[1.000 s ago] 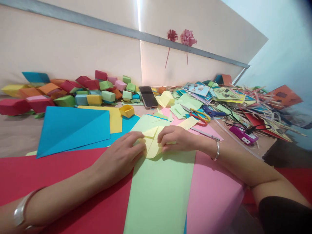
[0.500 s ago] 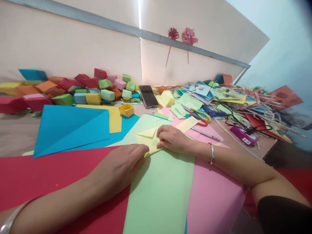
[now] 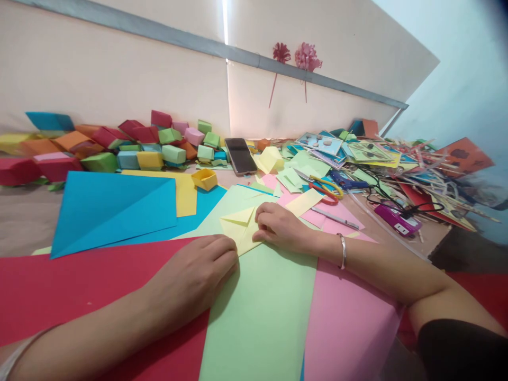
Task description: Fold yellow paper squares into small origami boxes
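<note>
A pale yellow sheet of paper (image 3: 242,231), folded with pointed flaps on top, lies on a light green sheet (image 3: 262,312). My right hand (image 3: 277,225) is closed at its right side, fingers curled and pinching that edge. At the lower left corner of the paper, my left hand (image 3: 206,270) rests with its fingers bent and pressed together. Its fingertips are hidden from me beneath the hand. Under my left forearm is a red sheet (image 3: 79,280), and a pink sheet (image 3: 349,317) lies below my right forearm.
Blue sheets (image 3: 119,211) and a small yellow paper box (image 3: 204,180) lie to the left. Folded paper boxes (image 3: 151,135) line the wall. Beyond my hands are a phone (image 3: 240,156), scissors (image 3: 323,189), a cutter knife (image 3: 335,217), a glue gun (image 3: 349,180) and a purple power socket (image 3: 397,220).
My left hand has drawn slightly back from the paper's lower left corner, and its fingers have curled in more. My right hand has stayed nearly in place.
</note>
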{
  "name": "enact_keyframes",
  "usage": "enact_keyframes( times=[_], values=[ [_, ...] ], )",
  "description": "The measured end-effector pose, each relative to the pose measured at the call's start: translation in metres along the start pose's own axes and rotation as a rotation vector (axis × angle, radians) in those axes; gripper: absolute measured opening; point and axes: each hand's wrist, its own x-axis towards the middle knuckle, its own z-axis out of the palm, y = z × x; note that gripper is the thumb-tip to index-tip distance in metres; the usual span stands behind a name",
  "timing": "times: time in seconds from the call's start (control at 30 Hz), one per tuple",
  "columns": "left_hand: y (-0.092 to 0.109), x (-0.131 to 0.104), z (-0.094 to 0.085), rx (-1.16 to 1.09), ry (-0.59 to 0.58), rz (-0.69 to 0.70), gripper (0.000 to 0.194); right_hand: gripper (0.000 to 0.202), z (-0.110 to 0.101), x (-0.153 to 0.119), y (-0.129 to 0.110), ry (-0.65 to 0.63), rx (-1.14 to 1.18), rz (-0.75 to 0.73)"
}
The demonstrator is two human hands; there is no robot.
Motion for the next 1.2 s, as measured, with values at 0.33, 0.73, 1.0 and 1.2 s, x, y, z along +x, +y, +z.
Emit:
enact_keyframes(
  times=[0.33, 0.73, 1.0, 1.2],
  values=[
    [0.000, 0.008, 0.001, 0.203, -0.114, 0.103, 0.029, 0.034, -0.004, 0.002, -0.006, -0.027, 0.037, 0.037],
    [-0.004, 0.010, 0.000, 0.161, -0.113, 0.140, 0.031, 0.038, -0.006, 0.003, -0.004, -0.055, 0.130, 0.097],
    [-0.006, 0.009, 0.001, 0.126, -0.111, 0.119, 0.029, 0.034, -0.037, 0.002, 0.003, -0.206, 0.166, 0.207],
    [-0.006, 0.021, 0.006, 0.110, -0.190, 0.022, 0.031, 0.027, -0.043, 0.003, 0.007, -0.244, 0.175, 0.214]
  ],
)
